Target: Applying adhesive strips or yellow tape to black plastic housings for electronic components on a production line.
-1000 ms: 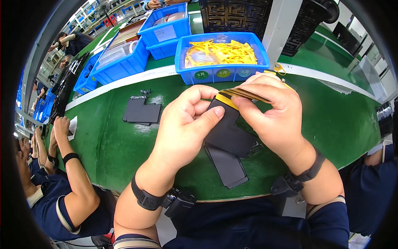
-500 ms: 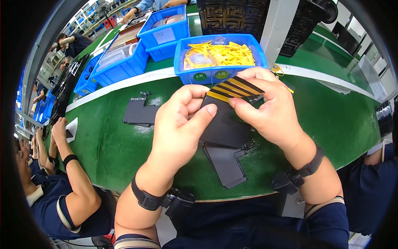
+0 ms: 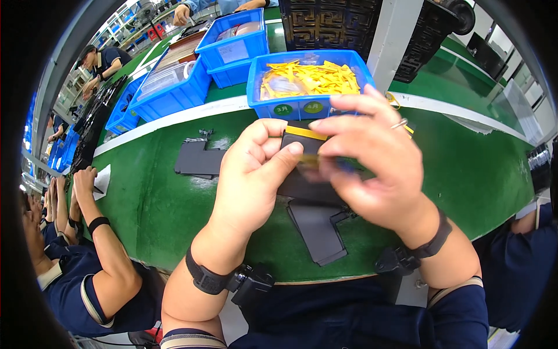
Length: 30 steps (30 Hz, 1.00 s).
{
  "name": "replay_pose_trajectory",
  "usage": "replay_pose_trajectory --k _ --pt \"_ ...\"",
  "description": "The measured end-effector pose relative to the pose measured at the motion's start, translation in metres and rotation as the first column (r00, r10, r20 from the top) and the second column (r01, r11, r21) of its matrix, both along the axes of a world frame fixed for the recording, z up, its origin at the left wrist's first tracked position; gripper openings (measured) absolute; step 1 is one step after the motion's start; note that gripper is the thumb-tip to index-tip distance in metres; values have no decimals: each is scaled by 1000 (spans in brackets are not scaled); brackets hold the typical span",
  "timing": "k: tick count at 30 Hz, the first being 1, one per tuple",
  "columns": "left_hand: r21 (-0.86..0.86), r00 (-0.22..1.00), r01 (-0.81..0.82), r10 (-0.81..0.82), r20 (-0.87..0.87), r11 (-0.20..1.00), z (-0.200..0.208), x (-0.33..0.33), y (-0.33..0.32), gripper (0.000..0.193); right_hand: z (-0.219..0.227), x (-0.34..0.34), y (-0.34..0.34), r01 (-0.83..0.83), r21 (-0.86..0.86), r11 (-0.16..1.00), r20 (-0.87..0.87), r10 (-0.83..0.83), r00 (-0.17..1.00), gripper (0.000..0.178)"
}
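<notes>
My left hand point(image 3: 251, 170) is closed on a flat black L-shaped piece point(image 3: 297, 189), thumb on its face and fingers behind. Along the piece's upper edge runs a yellow strip point(image 3: 305, 133). My right hand point(image 3: 381, 160) is at the strip's right end, with the index finger at its tip. The thumb and lower fingers smear with motion over a blurred dark and yellowish patch, so what they hold cannot be made out. Below the held piece, a stack of similar black pieces point(image 3: 317, 232) lies on the green table. Another black stack point(image 3: 197, 158) lies left of my left hand.
Beyond my hands stands a blue bin point(image 3: 296, 107) full of yellow strips. More blue bins point(image 3: 174, 96) stand to its left. A white post point(image 3: 398, 43) rises at the back right. Co-workers sit along the left side, one with a forearm point(image 3: 110, 250) near a white sheet point(image 3: 103, 181).
The black-and-yellow striped sheet between my right fingers is no longer clearly visible. My right hand has lowered its thumb and turned over the strip. My left hand stays nearly where it was.
</notes>
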<state>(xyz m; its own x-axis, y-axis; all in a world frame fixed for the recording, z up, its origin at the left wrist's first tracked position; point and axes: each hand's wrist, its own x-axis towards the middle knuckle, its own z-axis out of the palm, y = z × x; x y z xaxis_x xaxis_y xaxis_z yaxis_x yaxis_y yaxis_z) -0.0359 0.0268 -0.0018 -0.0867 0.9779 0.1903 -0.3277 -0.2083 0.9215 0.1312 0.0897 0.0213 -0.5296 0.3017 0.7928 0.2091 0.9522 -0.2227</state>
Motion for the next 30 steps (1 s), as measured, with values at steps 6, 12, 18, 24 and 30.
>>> replay_pose_trajectory --k 6,12,18,24,30 --pt "127 949 -172 199 -246 977 3 9 -1 23 -4 0 6 70 16 997 -81 -69 994 21" --pt "241 857 -140 239 -456 960 2 13 -3 34 -2 -3 9 -189 -151 970 -133 170 977 17" --pt "76 992 -88 95 -84 993 6 10 -2 26 -13 -7 8 8 -324 946 -380 -138 915 16" --pt "69 989 -96 103 -106 993 4 12 -3 27 -13 -6 3 1 -280 960 -221 -66 973 13" --pt "135 913 -242 273 -305 961 0 21 -5 23 -15 -8 7 106 -90 990 -178 -121 977 14"
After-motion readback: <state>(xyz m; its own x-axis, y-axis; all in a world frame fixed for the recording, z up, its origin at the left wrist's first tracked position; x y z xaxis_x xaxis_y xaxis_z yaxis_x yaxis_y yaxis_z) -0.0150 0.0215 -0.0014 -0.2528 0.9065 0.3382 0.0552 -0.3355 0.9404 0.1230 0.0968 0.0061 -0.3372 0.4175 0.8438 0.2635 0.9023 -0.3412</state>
